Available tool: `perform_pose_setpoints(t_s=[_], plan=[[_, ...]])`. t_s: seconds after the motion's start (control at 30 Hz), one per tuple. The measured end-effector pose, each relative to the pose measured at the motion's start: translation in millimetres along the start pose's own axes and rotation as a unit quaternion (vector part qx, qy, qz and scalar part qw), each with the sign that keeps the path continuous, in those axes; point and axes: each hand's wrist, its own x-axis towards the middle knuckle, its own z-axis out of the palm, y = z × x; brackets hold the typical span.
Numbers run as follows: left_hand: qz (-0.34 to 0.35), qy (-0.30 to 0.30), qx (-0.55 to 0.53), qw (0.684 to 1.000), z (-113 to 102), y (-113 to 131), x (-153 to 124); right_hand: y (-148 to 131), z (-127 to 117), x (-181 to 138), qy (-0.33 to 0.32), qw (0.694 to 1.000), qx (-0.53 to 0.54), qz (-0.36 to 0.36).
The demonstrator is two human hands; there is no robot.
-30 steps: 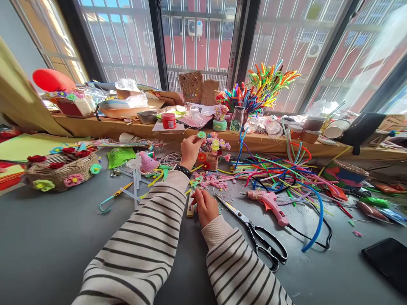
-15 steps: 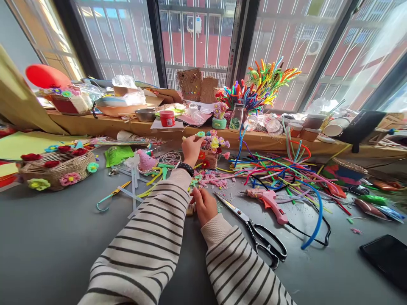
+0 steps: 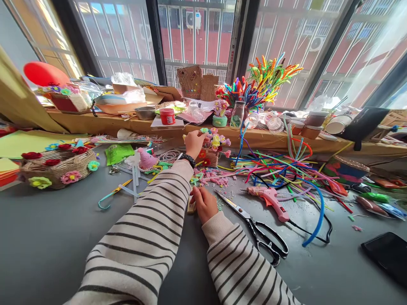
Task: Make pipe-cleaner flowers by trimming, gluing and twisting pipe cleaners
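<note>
My left hand [image 3: 195,143] reaches forward, with its fingertips closed on a small green fuzzy flower [image 3: 204,130]. That flower is at the left edge of a bunch of pink, yellow and purple flowers [image 3: 216,140], which stands in a twine-wrapped pot [image 3: 210,159]. Nearer to me, my right hand [image 3: 205,204] is low over the table, thumb and fingers curled together. A small beige block [image 3: 191,207] lies beside its fingertips. My left sleeve partly covers that spot, and what the right fingers hold cannot be made out.
Black-handled scissors [image 3: 249,220] and a pink glue gun [image 3: 270,201] lie to the right. Pipe cleaners [image 3: 280,169] are heaped behind them, with pink scraps [image 3: 213,176] nearby. A flower-trimmed basket [image 3: 59,169] stands at left. A black phone-like object [image 3: 386,256] lies far right.
My left hand has moved slightly right, bringing the green flower closer against the bunch in the pot. My right hand has stayed nearly where it was.
</note>
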Motion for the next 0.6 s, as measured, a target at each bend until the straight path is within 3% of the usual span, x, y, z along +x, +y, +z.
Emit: perform_pose_setpoints(t_s=[0.27,0.6], plan=[[0.018,-0.03,0.062,0.998,3.0,2.8,0.7,-6.0,-1.6,-2.4,-0.006,1.0,-0.014,-0.006],[0.071,0.013,0.193,0.979,3.1,-3.2,-4.9,-12.4,-5.7,-3.4,-0.007,1.0,-0.025,-0.013]])
